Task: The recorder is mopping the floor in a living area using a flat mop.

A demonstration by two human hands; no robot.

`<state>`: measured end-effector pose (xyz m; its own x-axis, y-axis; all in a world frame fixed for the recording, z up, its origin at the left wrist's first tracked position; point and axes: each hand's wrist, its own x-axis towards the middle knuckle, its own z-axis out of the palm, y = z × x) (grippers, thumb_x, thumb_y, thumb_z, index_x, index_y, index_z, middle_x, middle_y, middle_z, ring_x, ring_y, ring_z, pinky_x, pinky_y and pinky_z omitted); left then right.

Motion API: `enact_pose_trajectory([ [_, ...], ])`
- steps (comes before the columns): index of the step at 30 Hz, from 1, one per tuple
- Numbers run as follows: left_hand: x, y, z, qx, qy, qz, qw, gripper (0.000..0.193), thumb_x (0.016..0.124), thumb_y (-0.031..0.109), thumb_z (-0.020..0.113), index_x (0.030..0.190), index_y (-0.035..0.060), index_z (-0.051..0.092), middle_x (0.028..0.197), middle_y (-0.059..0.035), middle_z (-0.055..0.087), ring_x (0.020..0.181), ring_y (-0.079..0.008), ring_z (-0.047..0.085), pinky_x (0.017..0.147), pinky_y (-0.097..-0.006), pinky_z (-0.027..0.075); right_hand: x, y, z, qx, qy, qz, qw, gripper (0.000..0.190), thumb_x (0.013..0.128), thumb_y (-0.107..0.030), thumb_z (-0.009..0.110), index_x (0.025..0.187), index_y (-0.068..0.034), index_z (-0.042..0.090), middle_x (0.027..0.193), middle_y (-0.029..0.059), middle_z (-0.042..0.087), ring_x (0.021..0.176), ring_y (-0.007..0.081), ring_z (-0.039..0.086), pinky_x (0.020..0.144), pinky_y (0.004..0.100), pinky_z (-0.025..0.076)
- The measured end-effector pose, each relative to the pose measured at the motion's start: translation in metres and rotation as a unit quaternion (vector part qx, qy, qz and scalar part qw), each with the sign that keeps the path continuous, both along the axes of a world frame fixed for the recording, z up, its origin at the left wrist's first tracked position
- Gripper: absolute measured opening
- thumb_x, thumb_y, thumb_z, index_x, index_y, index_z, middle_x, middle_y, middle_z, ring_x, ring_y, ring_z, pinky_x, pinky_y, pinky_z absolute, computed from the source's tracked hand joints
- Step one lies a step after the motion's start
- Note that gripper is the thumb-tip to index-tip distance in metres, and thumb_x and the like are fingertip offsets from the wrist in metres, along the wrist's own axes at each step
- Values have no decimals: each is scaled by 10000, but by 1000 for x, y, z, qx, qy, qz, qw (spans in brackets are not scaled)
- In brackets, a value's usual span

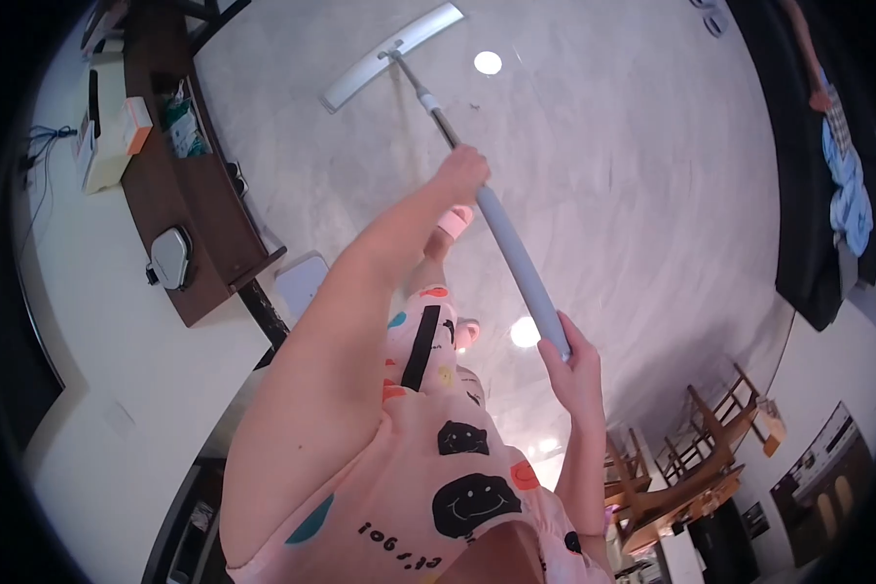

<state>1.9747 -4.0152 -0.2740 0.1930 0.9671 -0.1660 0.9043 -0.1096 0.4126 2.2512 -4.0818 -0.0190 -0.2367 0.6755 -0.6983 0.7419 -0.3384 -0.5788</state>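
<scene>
A flat mop with a long silver-white head (358, 80) lies across the grey floor ahead of me. Its pole slants from the head back toward my body, metal at first and then a grey grip sleeve (515, 255). My left hand (465, 175) is wrapped around the pole where the metal meets the sleeve. Lower down, at the sleeve's near end, my right hand (573, 369) holds the grip, its thumb and a finger on either side. My pink slippers (455, 220) show beneath the pole.
At left stands a dark wooden cabinet (197, 219), bearing a silver-grey device (171, 257) and an orange-white box (137, 125). A white flat scale-like panel (301, 281) is beside it. Right: a black sofa (803, 241), blue cloth (850, 197), another person's arm (807, 51). Wooden chairs (715, 438) stand lower right.
</scene>
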Motion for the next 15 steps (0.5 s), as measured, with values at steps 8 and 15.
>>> enact_pose_trajectory([
  [8,245,-163,14,51,-65,-159,984,137,549,261,647,563,131,609,663,-67,565,742,-258,539,711,-389,389,166,-213,66,-94,-108,-153,978,501,786,-118,618,1240,45,483,909,92,623,791,114,548,708,251,449],
  [15,405,-378,81,-101,-132,-422,891,102,552,235,643,585,139,639,638,-36,623,672,-219,593,692,-384,395,271,-458,159,-160,-121,-288,936,449,754,-98,649,1162,58,542,821,80,634,726,118,558,658,262,467],
])
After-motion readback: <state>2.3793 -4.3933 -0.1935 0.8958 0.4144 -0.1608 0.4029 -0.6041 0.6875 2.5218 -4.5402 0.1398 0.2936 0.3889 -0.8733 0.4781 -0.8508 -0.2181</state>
